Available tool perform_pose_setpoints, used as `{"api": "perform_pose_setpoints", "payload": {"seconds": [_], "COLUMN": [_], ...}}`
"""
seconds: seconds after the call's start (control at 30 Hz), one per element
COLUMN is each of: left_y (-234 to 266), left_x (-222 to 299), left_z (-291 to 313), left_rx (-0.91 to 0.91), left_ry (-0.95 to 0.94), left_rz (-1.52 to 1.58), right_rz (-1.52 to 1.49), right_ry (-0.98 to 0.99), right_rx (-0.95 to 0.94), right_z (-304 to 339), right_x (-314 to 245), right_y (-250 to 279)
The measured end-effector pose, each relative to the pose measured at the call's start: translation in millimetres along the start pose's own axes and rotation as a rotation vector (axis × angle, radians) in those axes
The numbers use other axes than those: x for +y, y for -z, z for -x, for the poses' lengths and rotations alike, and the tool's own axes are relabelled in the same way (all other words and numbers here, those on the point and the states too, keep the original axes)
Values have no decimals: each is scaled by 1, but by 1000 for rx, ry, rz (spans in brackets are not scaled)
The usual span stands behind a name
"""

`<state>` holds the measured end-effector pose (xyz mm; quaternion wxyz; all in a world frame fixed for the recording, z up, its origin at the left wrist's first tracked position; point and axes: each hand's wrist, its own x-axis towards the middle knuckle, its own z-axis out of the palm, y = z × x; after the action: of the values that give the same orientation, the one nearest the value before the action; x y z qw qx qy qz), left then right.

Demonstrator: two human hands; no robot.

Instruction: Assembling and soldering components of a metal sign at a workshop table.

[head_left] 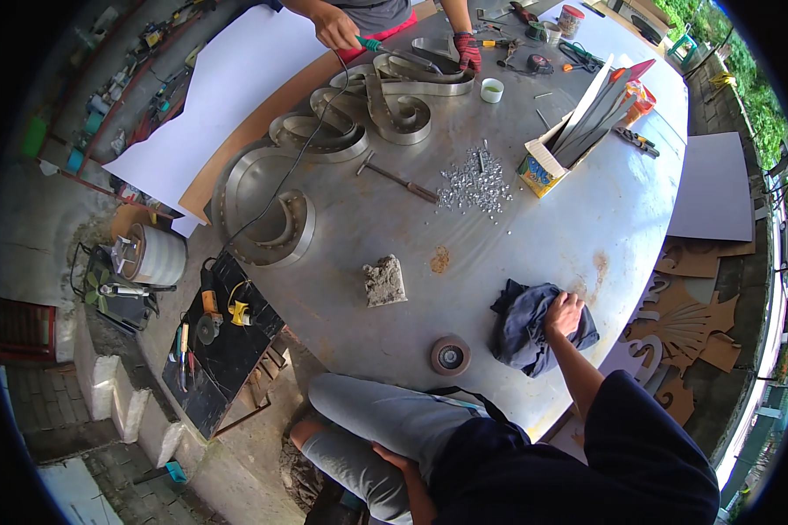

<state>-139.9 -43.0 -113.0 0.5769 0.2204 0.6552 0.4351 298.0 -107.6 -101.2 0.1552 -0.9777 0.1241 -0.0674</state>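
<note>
My right hand [564,313] presses on a bunched dark cloth [521,331] near the right edge of the metal table, its fingers curled into the fabric. Down by my thigh, my left hand [392,457] lies against the grey trousers, mostly tucked behind my leg, so its fingers do not show well. A round brown abrasive wheel [450,355] lies flat to the left of the cloth. Farther left sits a rough grey-white block [384,281]. Rusty stains [601,261] mark the metal just beyond the cloth.
Across the table a person's bare hand [335,26] holds a green-handled soldering iron [398,54]; their red-gloved hand [467,52] steadies curved metal strips [403,131]. A hammer [398,178], small shiny pieces [474,185] and a carton of strips [547,162] lie mid-table. An angle grinder [208,306] rests lower left.
</note>
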Motion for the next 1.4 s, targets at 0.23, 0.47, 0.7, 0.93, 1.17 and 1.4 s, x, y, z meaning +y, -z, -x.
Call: {"api": "perform_pose_setpoints", "payload": {"seconds": [0.23,0.47,0.7,0.93,1.17,1.4], "left_y": [34,-86,-289,-478,-542,-548], "left_x": [-14,150,315,348,337,329], "left_z": [-12,-6,-52,-105,-140,-153], "left_rx": [207,33,-475,-652,-416,-421], "left_ry": [-302,-653,-719,-67,61,212], "left_rz": [-497,-516,-472,-210,-426,-408], "right_rz": [-50,-30,-20,-21,-31,-32], "right_ry": [27,20,26,7,15,42], "right_rx": [-62,-56,-67,-68,-83,-75], "right_z": [8,-4,-1,-5,-3,-5], "right_x": [-8,8,-1,-1,-3,5], "right_y": [-2,-1,2,0,0,-5]}}
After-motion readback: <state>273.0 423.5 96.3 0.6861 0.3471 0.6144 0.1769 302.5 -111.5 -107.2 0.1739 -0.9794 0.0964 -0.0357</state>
